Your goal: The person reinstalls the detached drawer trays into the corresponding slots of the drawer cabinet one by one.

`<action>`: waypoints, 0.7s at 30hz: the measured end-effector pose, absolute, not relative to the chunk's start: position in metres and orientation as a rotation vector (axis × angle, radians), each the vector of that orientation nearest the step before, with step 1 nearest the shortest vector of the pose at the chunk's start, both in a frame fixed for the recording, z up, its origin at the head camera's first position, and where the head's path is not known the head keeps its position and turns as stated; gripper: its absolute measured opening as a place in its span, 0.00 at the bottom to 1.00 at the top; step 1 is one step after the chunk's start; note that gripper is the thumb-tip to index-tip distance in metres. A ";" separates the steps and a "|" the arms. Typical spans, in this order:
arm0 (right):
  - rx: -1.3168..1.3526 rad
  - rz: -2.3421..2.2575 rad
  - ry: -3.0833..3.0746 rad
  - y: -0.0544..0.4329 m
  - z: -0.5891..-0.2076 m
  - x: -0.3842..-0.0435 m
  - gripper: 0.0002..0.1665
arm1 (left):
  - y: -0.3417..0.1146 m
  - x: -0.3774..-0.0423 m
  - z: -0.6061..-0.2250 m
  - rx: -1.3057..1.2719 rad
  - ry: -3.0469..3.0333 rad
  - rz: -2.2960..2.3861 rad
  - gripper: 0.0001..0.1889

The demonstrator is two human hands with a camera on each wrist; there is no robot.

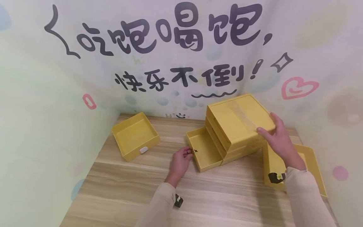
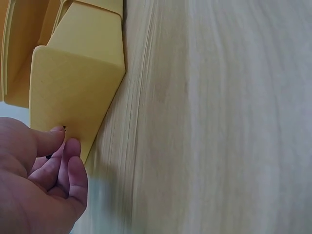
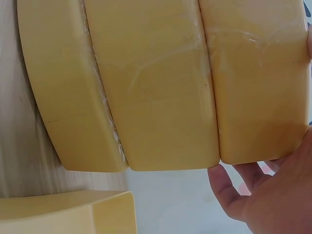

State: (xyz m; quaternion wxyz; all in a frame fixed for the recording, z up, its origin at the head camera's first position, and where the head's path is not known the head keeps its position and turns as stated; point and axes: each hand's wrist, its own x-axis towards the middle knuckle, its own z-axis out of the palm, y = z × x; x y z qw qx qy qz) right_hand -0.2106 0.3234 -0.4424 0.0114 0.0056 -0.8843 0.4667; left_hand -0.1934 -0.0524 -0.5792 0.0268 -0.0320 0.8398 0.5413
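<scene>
A yellow stacked drawer cabinet (image 1: 241, 121) stands angled on the table, with clear tape over its top. Its bottom drawer (image 1: 205, 148) is pulled partway out, and no contents show inside. At that drawer's front, my left hand (image 1: 180, 162) pinches a small black pull loop (image 1: 188, 151) between thumb and fingers; in the left wrist view the fingers largely cover it. My right hand (image 1: 279, 142) grips the cabinet's right end, thumb on the top edge. The right wrist view shows its fingertips curled at the side of the top tier (image 3: 263, 97).
A separate yellow drawer (image 1: 136, 135) with a white handle (image 1: 143, 150) sits at the table's back left. Another yellow bin (image 1: 310, 160) lies under my right forearm. Printed cloth walls (image 1: 170, 56) border the wood-grain table (image 1: 127, 189) at the back and sides.
</scene>
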 end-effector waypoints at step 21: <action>0.053 1.438 -2.690 0.319 -0.445 -0.208 0.57 | -0.033 -0.202 -0.582 -0.170 2.490 1.810 0.16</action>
